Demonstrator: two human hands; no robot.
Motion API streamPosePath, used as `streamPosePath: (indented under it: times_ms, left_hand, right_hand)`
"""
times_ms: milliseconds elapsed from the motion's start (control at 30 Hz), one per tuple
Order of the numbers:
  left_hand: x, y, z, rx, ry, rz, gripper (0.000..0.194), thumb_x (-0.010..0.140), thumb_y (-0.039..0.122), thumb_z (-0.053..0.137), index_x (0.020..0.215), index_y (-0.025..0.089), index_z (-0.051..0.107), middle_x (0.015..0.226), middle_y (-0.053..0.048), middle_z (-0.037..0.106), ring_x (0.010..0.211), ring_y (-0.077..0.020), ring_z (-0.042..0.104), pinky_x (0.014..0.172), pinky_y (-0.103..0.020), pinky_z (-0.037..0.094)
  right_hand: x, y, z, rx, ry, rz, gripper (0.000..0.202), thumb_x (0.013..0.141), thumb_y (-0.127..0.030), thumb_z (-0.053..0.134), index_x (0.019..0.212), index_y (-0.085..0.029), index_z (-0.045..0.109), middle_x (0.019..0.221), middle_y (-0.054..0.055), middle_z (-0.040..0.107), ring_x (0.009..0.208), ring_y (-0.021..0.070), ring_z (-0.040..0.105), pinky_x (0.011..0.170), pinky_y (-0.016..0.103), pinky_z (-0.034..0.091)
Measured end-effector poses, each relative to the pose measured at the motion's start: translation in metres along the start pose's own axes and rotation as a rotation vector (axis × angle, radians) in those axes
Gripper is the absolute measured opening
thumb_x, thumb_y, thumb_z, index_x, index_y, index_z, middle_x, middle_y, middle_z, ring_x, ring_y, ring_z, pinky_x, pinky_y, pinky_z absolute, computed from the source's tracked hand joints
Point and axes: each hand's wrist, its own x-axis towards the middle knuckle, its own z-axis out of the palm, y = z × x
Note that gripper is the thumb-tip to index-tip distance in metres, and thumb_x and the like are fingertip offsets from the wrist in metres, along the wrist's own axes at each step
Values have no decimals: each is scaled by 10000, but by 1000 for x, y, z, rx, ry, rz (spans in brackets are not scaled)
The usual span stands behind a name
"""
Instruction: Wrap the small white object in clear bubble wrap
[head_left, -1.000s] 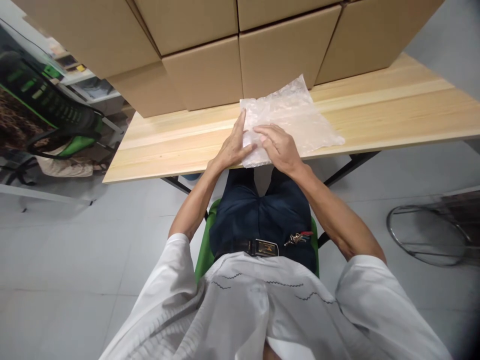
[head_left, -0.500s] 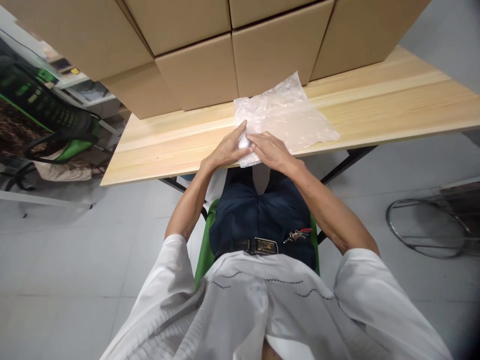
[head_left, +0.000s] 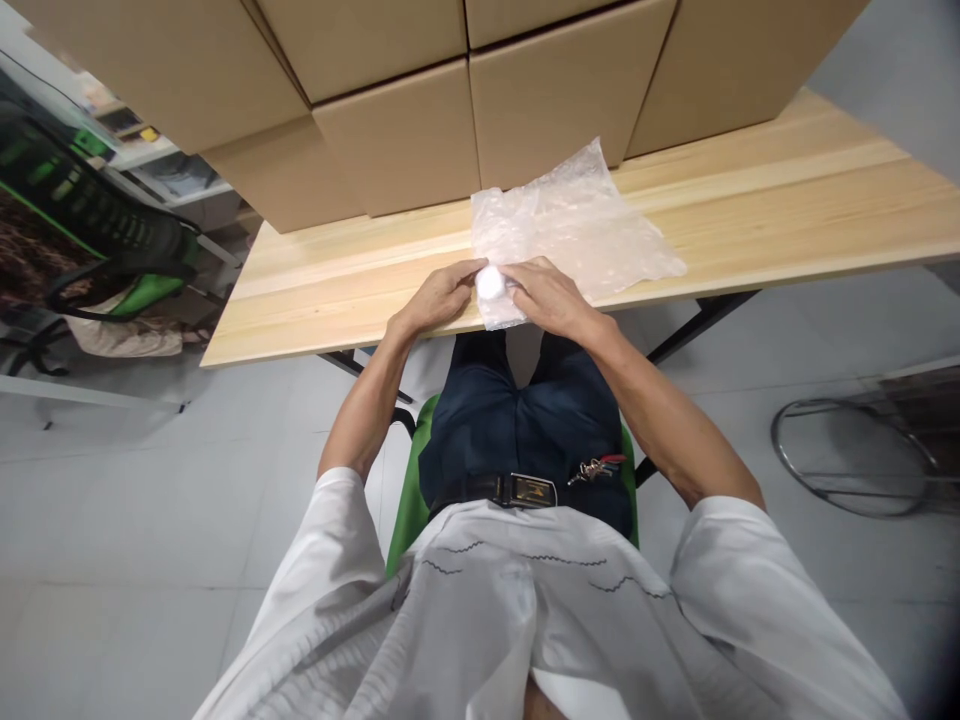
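A small, round white object [head_left: 491, 283] with a smooth top rests on a sheet of bubble wrap [head_left: 592, 235], near the front edge of the wooden table. What kind of object it is, I cannot make out. My left hand [head_left: 439, 295] is at its left side, fingers curled and fingertips against its upper left edge. From the right, my right hand [head_left: 551, 295] closes its fingers and thumb on the object's other side. The wrap spreads out behind and to the right of my right hand, and a strip of it shows below the object.
Cardboard boxes [head_left: 397, 140] are stacked along the back of the wooden table [head_left: 315, 300]. A black and green office chair [head_left: 112, 220] stands at the left. A round metal stool frame [head_left: 855, 405] is on the floor at the right.
My left hand has opened away to the left and come lower, and the round white top now shows between my hands. The bubble wrap lies nearly as before.
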Motion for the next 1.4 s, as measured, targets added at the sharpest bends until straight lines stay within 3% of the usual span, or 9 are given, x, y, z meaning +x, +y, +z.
streamPosePath:
  times_ms: [233, 433, 633, 733, 867, 1033, 1167, 1300, 1400]
  left_hand:
    - [0, 17, 2, 27, -1, 50, 582, 1133, 221, 551, 1603, 228, 894, 1720, -119, 891, 1595, -323, 837, 1475, -599, 622]
    - [1, 9, 4, 53, -6, 73, 547, 1186, 264, 545, 1613, 227, 884, 1753, -137, 875, 1646, -335, 827, 1497, -633, 609]
    - [-11, -2, 4, 140, -1, 98, 721, 1158, 341, 616, 1854, 185, 730, 1966, -187, 699, 1875, -389, 649, 1598, -672, 493]
    - [-18, -4, 5, 134, -27, 153, 732, 1144, 352, 641, 1859, 228, 736, 2005, -160, 661, 1938, -396, 569, 1634, -684, 428]
    - [-19, 2, 5, 143, -31, 129, 768, 1094, 291, 604, 1843, 205, 747, 1952, -162, 720, 1861, -377, 669, 1584, -641, 520]
    - [-11, 8, 7, 165, -29, 133, 752, 1077, 200, 556, 1798, 163, 769, 1843, -186, 810, 1730, -330, 789, 1502, -573, 616]
    - [-5, -1, 13, 160, 6, 166, 661, 1152, 240, 557, 1767, 198, 798, 1828, -196, 820, 1738, -336, 786, 1509, -628, 608]
    - [-1, -10, 15, 164, -3, 238, 613, 1255, 388, 561, 1805, 235, 785, 1956, -200, 706, 1894, -361, 635, 1590, -696, 496]
    - [2, -7, 12, 211, -42, 242, 594, 1287, 430, 554, 1809, 253, 778, 1943, -205, 718, 1920, -395, 599, 1591, -761, 473]
  right_hand:
    - [-4, -3, 2, -8, 27, 10, 557, 1155, -260, 546, 1595, -225, 886, 1641, 169, 901, 1511, 494, 718, 1358, 736, 592]
    - [-4, -3, 6, -49, 50, 12, 470, 1177, -251, 552, 1475, -237, 915, 1572, 168, 915, 1509, 473, 742, 1352, 708, 616]
    - [-6, 0, 10, -102, 60, 9, 461, 1178, -231, 543, 1460, -229, 907, 1525, 189, 919, 1485, 475, 747, 1332, 709, 639]
    - [-8, 2, 11, -100, 59, 5, 468, 1192, -250, 545, 1502, -238, 895, 1536, 189, 916, 1491, 478, 745, 1349, 723, 627]
    - [-10, -1, 7, -113, 38, -2, 486, 1225, -279, 504, 1525, -240, 885, 1553, 200, 906, 1495, 483, 745, 1350, 731, 617]
    - [-9, -7, 2, -204, -17, -7, 494, 1254, -274, 477, 1525, -151, 872, 1609, 252, 879, 1520, 458, 758, 1363, 648, 621]
    - [-7, -3, 1, -226, -16, -48, 510, 1262, -261, 467, 1544, -162, 880, 1623, 229, 890, 1501, 438, 784, 1370, 635, 632]
    - [-4, 3, -2, -230, -47, -86, 538, 1251, -234, 454, 1560, -149, 887, 1640, 234, 886, 1504, 425, 802, 1392, 630, 610]
    - [2, 14, -10, -199, -97, -113, 520, 1235, -247, 474, 1481, -165, 926, 1636, 236, 893, 1506, 424, 815, 1391, 648, 605]
